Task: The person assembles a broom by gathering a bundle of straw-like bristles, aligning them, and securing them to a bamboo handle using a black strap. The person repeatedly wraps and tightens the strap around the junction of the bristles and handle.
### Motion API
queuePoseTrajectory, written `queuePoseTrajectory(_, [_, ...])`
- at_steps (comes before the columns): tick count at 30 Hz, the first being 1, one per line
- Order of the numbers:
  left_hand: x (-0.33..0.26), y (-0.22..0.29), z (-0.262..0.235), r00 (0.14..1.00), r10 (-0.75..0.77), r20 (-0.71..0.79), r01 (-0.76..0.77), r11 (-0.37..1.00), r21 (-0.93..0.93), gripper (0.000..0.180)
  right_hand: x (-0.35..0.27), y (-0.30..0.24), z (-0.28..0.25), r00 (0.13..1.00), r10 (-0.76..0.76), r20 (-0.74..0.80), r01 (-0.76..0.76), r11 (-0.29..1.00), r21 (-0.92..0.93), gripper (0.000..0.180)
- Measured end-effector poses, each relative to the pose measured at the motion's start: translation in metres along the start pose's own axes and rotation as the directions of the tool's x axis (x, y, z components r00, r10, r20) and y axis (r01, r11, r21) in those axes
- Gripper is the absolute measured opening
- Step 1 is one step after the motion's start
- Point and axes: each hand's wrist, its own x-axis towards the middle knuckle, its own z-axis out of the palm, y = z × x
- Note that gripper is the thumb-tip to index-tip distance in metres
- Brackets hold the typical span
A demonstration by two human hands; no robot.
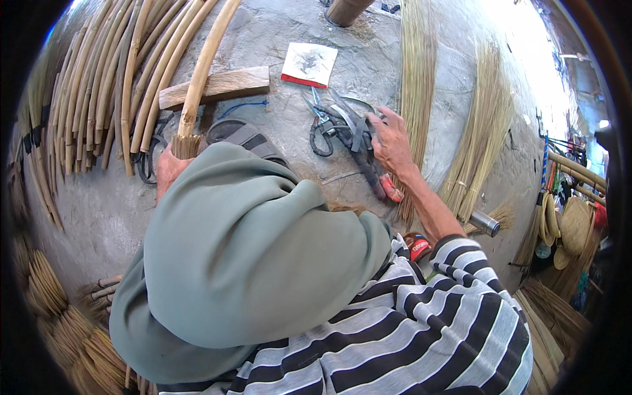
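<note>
My left hand (172,170) is closed round the lower end of a bamboo pole (197,89), where a short bundle of cut stalks (186,146) surrounds it. Part of this hand is hidden behind a grey-green cloth (250,250). To the right, my right hand (393,145) has bent fingers at a dark rubber-like strip (359,137), which it seems to pinch. More dark strips and a hand tool with a red-wrapped end (390,187) lie beneath it. Scissors (317,108) rest partly among these strips.
A wooden block (230,85) lies beside the pole, near a dark sandal (247,139). Many bamboo poles (99,85) lean at left. Long grass bundles (477,131) lie at right, near a metal flask (484,223). A white packet (309,64) sits ahead.
</note>
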Motion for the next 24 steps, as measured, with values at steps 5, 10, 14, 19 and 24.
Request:
queuePoseTrajectory(5, [-0.001, -0.002, 0.0, 1.0, -0.004, -0.01, 0.004, 1.0, -0.01, 0.064, 0.018, 0.02, 0.016, 0.978, -0.151, 0.144, 0.159, 0.986, -0.044, 0.045])
queuePoseTrajectory(10, [0.0, -0.005, -0.001, 1.0, 0.004, -0.018, -0.004, 1.0, -0.028, 0.064, 0.019, 0.033, 0.01, 0.998, -0.062, 0.025, 0.058, 0.99, 0.129, 0.034])
queuePoseTrajectory(14, [0.005, -0.005, 0.0, 0.999, -0.035, 0.014, 0.035, 0.999, -0.035, 0.067, 0.016, -0.001, -0.013, 0.903, 0.381, 0.199, -0.427, 0.737, 0.523, 0.026])
queuePoseTrajectory(19, [0.003, -0.003, -0.005, 0.984, -0.174, 0.044, 0.173, 0.985, 0.023, 0.08, 0.053, -0.093, 0.007, 0.834, 0.38, 0.399, -0.547, 0.66, 0.515, 0.026])
queuePoseTrajectory(24, [-0.001, 0.003, -0.011, 0.971, -0.234, 0.05, 0.233, 0.972, 0.033, 0.083, 0.117, -0.172, 0.04, 0.92, -0.242, 0.307, 0.212, 0.969, 0.128, 0.051])
